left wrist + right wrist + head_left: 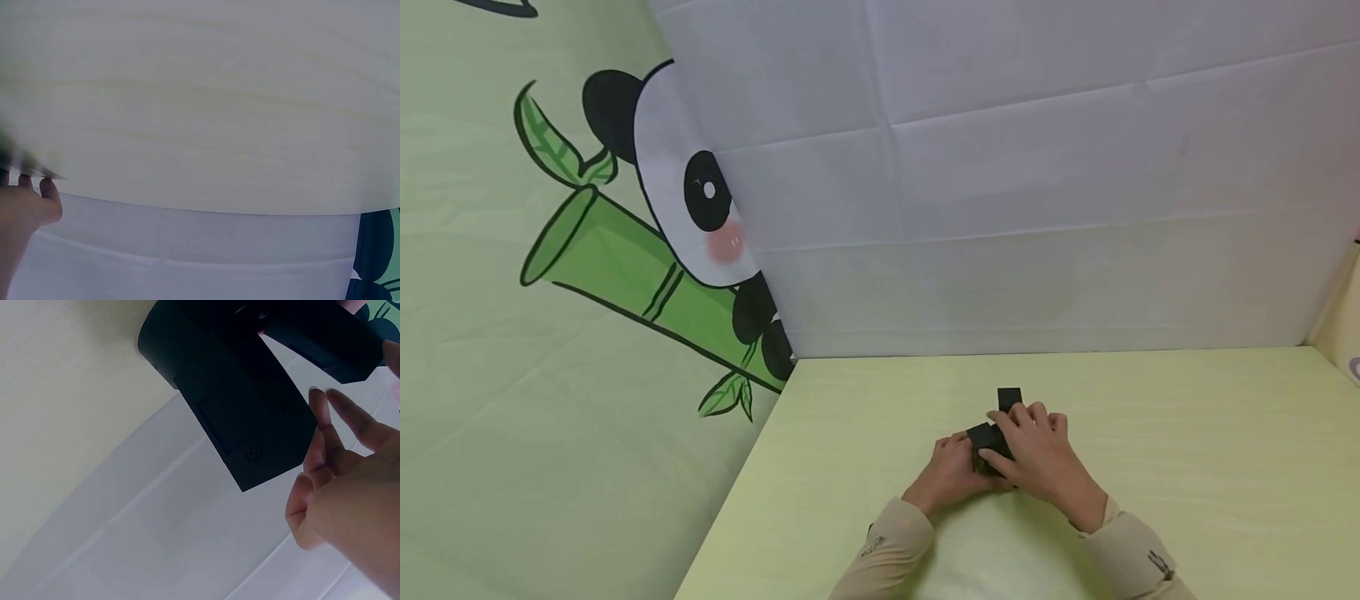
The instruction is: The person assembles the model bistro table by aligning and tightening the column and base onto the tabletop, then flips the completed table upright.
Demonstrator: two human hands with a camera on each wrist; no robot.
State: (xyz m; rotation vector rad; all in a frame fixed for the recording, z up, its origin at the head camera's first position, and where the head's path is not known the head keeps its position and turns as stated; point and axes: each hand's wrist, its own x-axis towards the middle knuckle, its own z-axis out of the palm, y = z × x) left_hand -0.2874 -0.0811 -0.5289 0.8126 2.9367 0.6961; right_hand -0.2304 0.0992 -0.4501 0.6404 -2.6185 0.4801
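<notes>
A black angular object (988, 437) with two block-like arms is between the hands, just above or on the table; the head view does not settle which. In the right wrist view its larger arm (250, 412) bears raised figures that look like 152, and a second arm (331, 340) angles away. My left hand (951, 473) grips it from the left, fingers partly hidden behind it. From the right, my right hand (1043, 454) holds it, thumb on the near part and fingers by the far part (1010, 398). Only part of the left hand (31, 209) shows in the left wrist view.
A pale yellow table (1187, 433) spreads around the hands. Behind its far edge hangs a white cloth (1037, 183). To the left is a green curtain (475, 375) printed with a panda and bamboo.
</notes>
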